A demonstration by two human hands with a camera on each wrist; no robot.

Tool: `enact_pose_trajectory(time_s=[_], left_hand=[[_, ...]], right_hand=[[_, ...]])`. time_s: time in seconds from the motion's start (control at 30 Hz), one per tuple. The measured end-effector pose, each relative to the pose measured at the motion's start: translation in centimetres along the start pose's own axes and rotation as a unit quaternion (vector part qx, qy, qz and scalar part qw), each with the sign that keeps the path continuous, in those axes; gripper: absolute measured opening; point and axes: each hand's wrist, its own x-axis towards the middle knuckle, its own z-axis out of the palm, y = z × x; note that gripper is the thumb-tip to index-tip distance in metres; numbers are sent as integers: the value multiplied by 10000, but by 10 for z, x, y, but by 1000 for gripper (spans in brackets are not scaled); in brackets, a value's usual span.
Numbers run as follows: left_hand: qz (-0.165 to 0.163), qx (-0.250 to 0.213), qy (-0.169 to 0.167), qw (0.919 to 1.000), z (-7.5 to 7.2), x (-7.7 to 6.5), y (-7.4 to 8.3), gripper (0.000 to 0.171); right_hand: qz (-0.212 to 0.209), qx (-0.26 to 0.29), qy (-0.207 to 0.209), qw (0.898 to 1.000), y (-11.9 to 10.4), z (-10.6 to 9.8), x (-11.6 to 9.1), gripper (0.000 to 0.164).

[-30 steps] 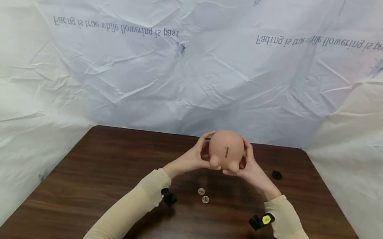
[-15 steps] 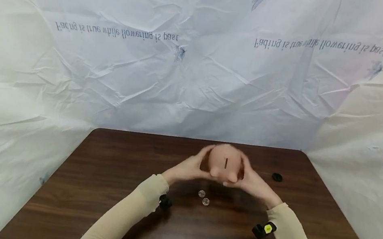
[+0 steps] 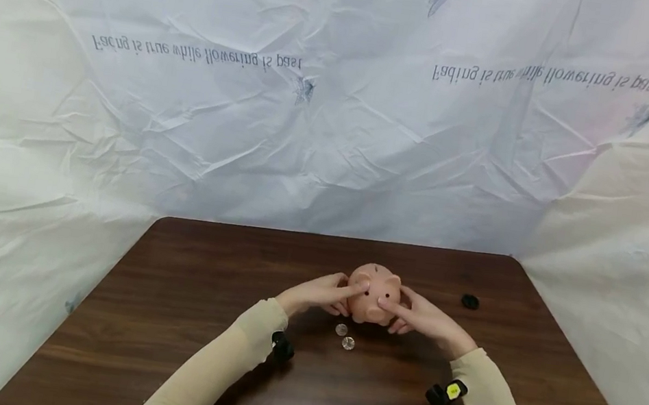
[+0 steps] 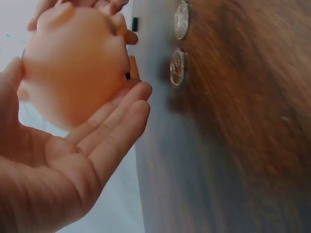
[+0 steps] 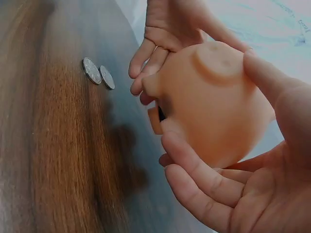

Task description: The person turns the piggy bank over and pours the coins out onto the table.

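I read flipped "is true while flowering is past" on crinkled sheeting (image 3: 332, 148); the left hand (image 3: 321, 292), two metallic coins (image 3: 347, 343) at its five o'clock, grips the smooth piggy bank (image 3: 377, 284), at five o'clock from my feed's centre; the right hand (image 3: 428, 319) grips it too.

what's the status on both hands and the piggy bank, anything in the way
Left hand and right hand holding piggy bank between them. Bank's snout toward the person. Two coins close in front, possibly in the way.
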Motion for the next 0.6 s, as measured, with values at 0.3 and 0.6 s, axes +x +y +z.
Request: enact_pose_trajectory(time_s=[0.3, 0.6], left_hand=[[1985, 517, 935, 9743, -11, -19, 46, 79], [1492, 241, 1007, 9834, -8, -14, 30, 79]], right_hand=[[-1942, -449, 980, 9750, -40, -6, -15, 106], [-1456, 98, 708, 9868, -35, 1, -3, 91]])
